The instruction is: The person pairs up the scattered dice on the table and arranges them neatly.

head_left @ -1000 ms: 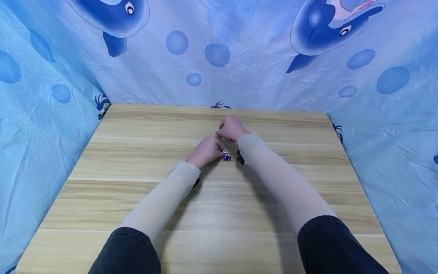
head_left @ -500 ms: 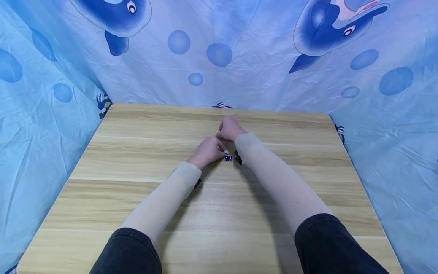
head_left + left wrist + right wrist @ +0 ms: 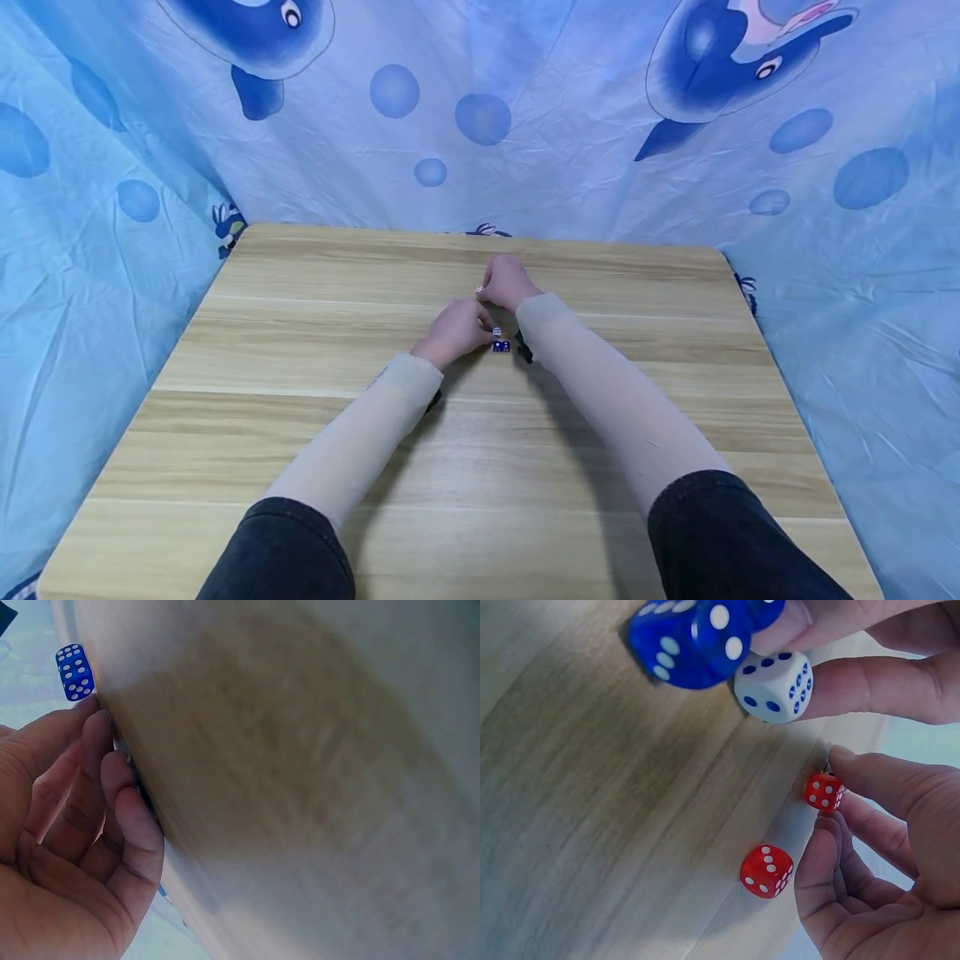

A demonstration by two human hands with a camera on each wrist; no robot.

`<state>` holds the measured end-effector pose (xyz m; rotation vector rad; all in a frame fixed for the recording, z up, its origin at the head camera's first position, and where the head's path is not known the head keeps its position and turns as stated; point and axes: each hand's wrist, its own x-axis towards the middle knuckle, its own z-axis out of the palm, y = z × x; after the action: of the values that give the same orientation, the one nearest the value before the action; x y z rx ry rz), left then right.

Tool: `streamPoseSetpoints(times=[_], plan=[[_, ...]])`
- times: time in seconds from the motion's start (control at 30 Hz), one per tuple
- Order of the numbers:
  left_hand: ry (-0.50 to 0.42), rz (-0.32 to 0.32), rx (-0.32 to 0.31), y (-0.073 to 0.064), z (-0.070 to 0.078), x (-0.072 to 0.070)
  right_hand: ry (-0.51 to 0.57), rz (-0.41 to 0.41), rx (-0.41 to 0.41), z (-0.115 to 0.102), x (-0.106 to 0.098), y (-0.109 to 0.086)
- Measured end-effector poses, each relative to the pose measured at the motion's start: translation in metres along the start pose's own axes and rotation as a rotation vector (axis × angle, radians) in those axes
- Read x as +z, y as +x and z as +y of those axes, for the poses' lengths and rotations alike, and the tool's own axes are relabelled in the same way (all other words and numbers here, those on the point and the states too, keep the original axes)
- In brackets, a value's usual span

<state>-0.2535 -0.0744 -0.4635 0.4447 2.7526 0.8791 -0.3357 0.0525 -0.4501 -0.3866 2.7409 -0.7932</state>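
Note:
My left hand [image 3: 454, 330] reaches in from the left, its thumb and finger pinching a white die [image 3: 772, 686] with blue spots. Right against its thumb tip are blue dice [image 3: 694, 641] with white spots; they also show past the fingertips in the left wrist view, blue dice [image 3: 75, 672]. A little farther back, my right hand [image 3: 508, 282] pinches a red die [image 3: 825, 792] with white spots between thumb and fingers. Another red die [image 3: 766, 871] lies on the table beside these fingers; in the head view the right hand hides it.
The dice are on a wood-grain table [image 3: 420, 483], toward its far side. Blue curtains [image 3: 570, 167] printed with cartoon whales and bubbles hang behind the table and at both sides. Both forearms wear pale sleeves [image 3: 600, 383], with dark cuffs above them.
My right hand has shifted slightly, and red dice seen by its fingers a second ago are now covered in the head view. The left hand stays almost still by the white and blue dice.

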Motion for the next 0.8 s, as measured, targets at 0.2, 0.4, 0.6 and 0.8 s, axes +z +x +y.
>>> streamPoseSetpoints(times=[0.2,0.4,0.6,0.8], plan=[[0.005,-0.006,0.0,0.001,0.0,0.0,-0.024,0.004,-0.004,0.002,0.001,0.0],[0.0,-0.003,0.008,0.001,0.001,0.0,-0.005,0.01,0.001,0.0,-0.001,-0.003],[-0.006,-0.004,0.004,0.001,0.0,0.0,0.043,0.002,0.018,-0.001,-0.004,-0.008],[-0.012,0.002,-0.006,0.002,-0.001,0.001,0.066,0.004,0.016,-0.002,-0.009,-0.014]])
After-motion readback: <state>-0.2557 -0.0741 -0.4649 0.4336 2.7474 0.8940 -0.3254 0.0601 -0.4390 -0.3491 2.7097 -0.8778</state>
